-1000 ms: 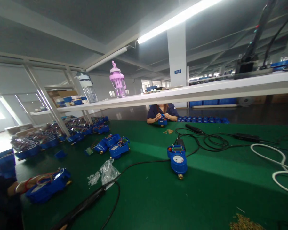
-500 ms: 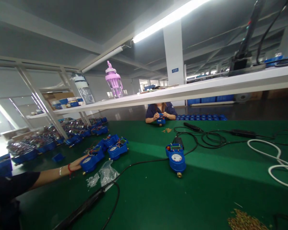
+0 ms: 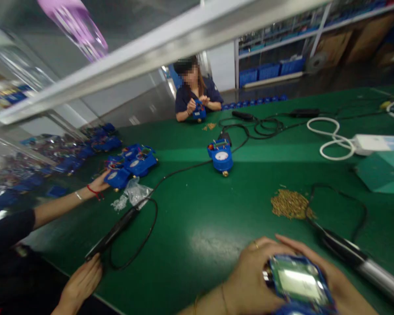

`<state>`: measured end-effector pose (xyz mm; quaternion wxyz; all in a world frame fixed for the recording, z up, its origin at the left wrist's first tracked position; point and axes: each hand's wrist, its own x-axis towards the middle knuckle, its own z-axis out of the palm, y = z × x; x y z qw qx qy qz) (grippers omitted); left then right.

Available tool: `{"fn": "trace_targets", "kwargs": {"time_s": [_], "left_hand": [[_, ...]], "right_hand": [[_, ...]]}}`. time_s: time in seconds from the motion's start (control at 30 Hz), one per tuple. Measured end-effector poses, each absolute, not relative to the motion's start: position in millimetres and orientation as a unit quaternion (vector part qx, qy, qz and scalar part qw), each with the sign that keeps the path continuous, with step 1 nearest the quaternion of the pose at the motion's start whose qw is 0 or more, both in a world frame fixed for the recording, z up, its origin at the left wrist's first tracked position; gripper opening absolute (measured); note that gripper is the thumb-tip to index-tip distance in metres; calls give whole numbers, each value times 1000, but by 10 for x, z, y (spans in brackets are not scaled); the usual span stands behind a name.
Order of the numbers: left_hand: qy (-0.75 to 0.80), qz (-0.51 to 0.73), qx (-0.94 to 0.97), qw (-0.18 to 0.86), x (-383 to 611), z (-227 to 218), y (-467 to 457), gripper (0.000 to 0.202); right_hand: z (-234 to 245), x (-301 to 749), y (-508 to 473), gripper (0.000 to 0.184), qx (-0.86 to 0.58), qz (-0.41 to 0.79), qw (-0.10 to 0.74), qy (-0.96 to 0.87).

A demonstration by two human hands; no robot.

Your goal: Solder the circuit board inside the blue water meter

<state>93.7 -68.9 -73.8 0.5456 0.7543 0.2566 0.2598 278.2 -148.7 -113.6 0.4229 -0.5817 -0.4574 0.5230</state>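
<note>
Low at the right of the head view, a blue water meter [image 3: 300, 284] is held between both my hands, its green circuit board and pale display facing up. My left hand [image 3: 252, 275] is closed around its left side. Against its right side lies my right hand [image 3: 339, 280], wrapped round the edge and partly hidden by the meter. The meter's lower part is cut off by the frame. Just beyond my hands is a heap of small brass screws [image 3: 290, 204], and a black and silver electric screwdriver [image 3: 357, 258] lies to the right of them.
A blue meter [image 3: 222, 156] stands mid-table among black cables. At left, a co-worker's hand [image 3: 100, 181] touches meters and another [image 3: 82, 280] touches a black screwdriver [image 3: 118, 229] by a plastic bag [image 3: 136, 192]. Another person [image 3: 197, 92] sits opposite. A shelf [image 3: 134, 59] crosses above.
The view has tilted down and turned to the right. My hands with the water meter have come into view, as have the nearby screwdriver and the whole screw heap.
</note>
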Motion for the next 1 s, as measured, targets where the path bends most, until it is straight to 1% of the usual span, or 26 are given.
{"fn": "trace_targets", "kwargs": {"time_s": [0.03, 0.1, 0.23, 0.33, 0.4, 0.47, 0.53, 0.67, 0.83, 0.93, 1.0], "left_hand": [[250, 266, 750, 552, 969, -773, -737, 55], [237, 267, 750, 557, 996, -805, -749, 55], [200, 251, 763, 561, 967, -785, -637, 54], [177, 227, 777, 560, 917, -748, -573, 57], [163, 210, 778, 570, 877, -718, -539, 65], [139, 197, 770, 591, 844, -679, -510, 75], [125, 194, 764, 602, 831, -638, -499, 80], [168, 249, 771, 561, 886, -617, -570, 72], [251, 308, 746, 535, 988, -692, -740, 78], [292, 312, 740, 520, 1019, -685, -793, 80], [303, 311, 743, 509, 1033, -662, -801, 78]], "right_hand": [[-1127, 2800, -1496, 77, -569, 533, 423, -461], [-1062, 2824, -1493, 81, -559, 541, 413, -474], [-876, 2821, -1454, 76, -554, 510, 425, -503], [-841, 2813, -1451, 68, -556, 489, 426, -519], [-857, 2814, -1454, 65, -554, 487, 428, -522], [-873, 2817, -1454, 66, -551, 489, 431, -521], [-875, 2818, -1449, 68, -551, 489, 433, -520], [-855, 2812, -1434, 69, -542, 477, 446, -529], [-836, 2795, -1441, 75, -540, 494, 446, -515], [-846, 2790, -1446, 72, -533, 491, 451, -520], [-859, 2793, -1446, 72, -532, 485, 455, -524]]}}
